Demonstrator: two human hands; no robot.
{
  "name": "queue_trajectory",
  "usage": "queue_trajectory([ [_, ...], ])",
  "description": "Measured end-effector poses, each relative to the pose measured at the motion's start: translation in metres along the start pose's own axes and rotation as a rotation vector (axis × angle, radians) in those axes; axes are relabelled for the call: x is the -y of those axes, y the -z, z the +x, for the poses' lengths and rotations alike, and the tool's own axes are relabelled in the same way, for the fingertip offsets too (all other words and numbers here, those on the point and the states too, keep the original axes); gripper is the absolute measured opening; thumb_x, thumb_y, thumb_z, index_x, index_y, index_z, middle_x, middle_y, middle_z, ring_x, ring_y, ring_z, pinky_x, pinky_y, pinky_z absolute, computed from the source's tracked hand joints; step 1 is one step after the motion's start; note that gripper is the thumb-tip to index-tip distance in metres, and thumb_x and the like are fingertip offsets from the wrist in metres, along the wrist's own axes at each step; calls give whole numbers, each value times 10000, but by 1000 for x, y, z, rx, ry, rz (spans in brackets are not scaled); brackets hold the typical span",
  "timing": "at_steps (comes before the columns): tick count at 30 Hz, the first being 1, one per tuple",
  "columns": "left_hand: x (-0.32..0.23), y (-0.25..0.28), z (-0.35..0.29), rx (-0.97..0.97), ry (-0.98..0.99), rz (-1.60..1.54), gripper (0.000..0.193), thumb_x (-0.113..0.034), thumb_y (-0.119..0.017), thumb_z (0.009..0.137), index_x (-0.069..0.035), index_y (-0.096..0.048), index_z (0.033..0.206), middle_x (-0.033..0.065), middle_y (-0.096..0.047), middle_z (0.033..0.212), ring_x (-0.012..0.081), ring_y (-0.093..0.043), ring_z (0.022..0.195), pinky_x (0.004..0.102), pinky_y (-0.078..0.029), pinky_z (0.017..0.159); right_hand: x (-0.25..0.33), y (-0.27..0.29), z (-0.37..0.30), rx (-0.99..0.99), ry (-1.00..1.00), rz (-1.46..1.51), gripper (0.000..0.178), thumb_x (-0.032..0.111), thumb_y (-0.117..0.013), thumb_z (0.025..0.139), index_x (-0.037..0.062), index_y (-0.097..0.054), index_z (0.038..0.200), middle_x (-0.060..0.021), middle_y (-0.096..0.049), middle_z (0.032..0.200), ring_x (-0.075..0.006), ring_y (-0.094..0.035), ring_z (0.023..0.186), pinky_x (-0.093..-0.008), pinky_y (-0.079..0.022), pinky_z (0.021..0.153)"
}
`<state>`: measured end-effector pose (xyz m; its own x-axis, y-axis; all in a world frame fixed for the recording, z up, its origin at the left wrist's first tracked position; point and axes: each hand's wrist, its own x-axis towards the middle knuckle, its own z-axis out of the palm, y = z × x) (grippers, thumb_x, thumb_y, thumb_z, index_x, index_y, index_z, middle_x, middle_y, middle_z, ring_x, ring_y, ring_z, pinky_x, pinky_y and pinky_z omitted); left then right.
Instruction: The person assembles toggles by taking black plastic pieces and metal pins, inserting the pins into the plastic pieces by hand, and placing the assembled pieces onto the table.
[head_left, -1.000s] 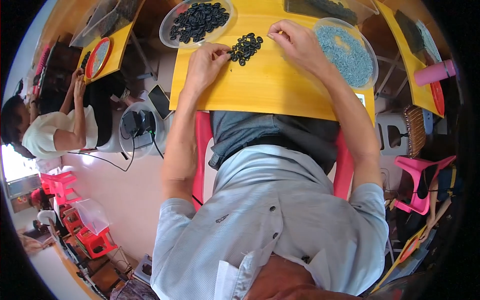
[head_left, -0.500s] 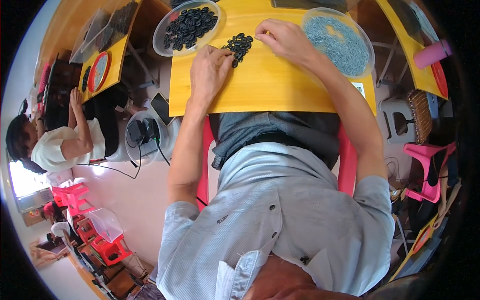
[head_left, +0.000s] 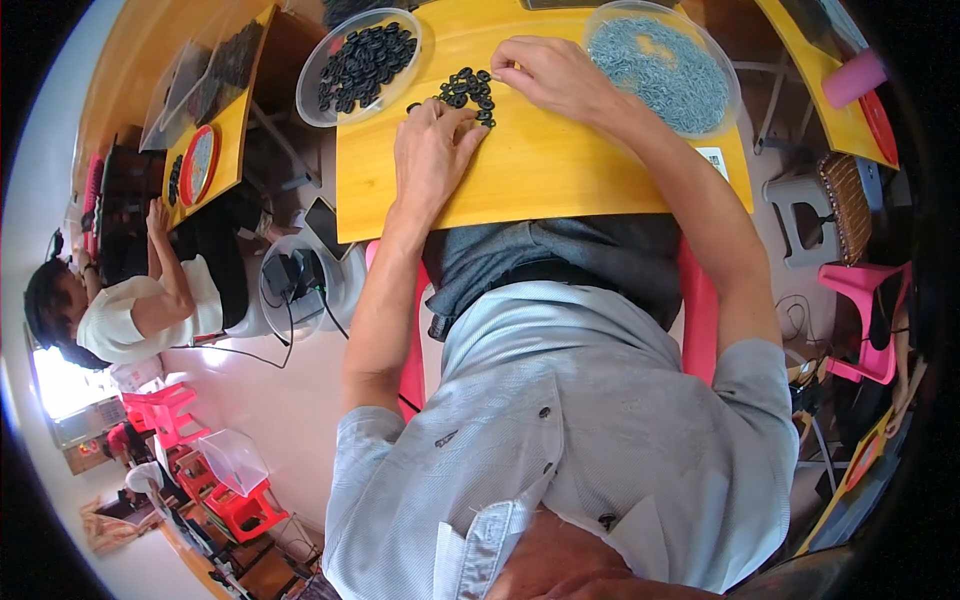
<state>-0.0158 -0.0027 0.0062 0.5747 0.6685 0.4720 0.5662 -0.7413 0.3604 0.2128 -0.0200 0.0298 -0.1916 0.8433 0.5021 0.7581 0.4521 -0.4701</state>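
Note:
A loose cluster of small black oval pieces [head_left: 468,88] lies on the yellow table [head_left: 560,180], between my two hands. My left hand [head_left: 430,150] is at the near left edge of that cluster, its fingers curled down among the pieces. Black bits show beside its fingertips, but what the fingers grip is hidden. On the cluster's right, my right hand [head_left: 548,75] holds thumb and forefinger together in a pinch. Anything in that pinch is too small to make out.
At the back left stands a clear round tub [head_left: 365,70] of black oval pieces; at the back right, another tub [head_left: 665,65] of small silvery metal pieces. A person [head_left: 150,300] sits at a table on the left. A pink cylinder [head_left: 855,80] lies on the right-hand table.
My left hand has turned further over the near edge of the cluster, and its fingers have shifted along the pieces. My right hand stays pinched by the cluster. The whole view has shifted slightly.

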Motion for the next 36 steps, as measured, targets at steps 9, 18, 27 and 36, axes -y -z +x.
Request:
queue_trajectory([
  [9, -7, -4, 9, 81, -27, 13, 173, -167, -771, 801, -80, -758, 949, 94, -626, 853, 293, -610, 860, 414, -455, 755, 4, 4, -1, 40, -37, 8, 213, 233, -557, 932, 43, -651, 947, -133, -699, 931, -339, -659, 877, -446, -510, 773],
  [18, -12, -2, 24, 195, -54, 63, 171, -156, -752, 810, -48, -755, 943, 125, -651, 869, 327, -636, 893, 444, -496, 785, -1, 4, 0, 38, -44, -12, 223, 237, -554, 934, 42, -661, 953, -135, -705, 938, -340, -667, 879, -450, -515, 774],
  [27, -9, -9, 23, 70, -134, 74, 138, -106, -664, 870, -47, -742, 967, 174, -686, 887, 389, -648, 822, 445, -530, 735, 2, 2, 1, 106, -115, 127, 211, 209, -580, 924, 22, -665, 973, -115, -695, 866, -255, -670, 797, -377, -515, 724],
  [36, -2, -14, 15, 30, 579, -1008, 180, -102, -649, 969, 68, -695, 1004, 60, -703, 828, 76, -616, 694, 220, -494, 627, 10, -14, 1, 176, -245, 570, 159, 138, -631, 939, -14, -648, 985, -49, -670, 802, -104, -646, 737, -271, -505, 671],
])
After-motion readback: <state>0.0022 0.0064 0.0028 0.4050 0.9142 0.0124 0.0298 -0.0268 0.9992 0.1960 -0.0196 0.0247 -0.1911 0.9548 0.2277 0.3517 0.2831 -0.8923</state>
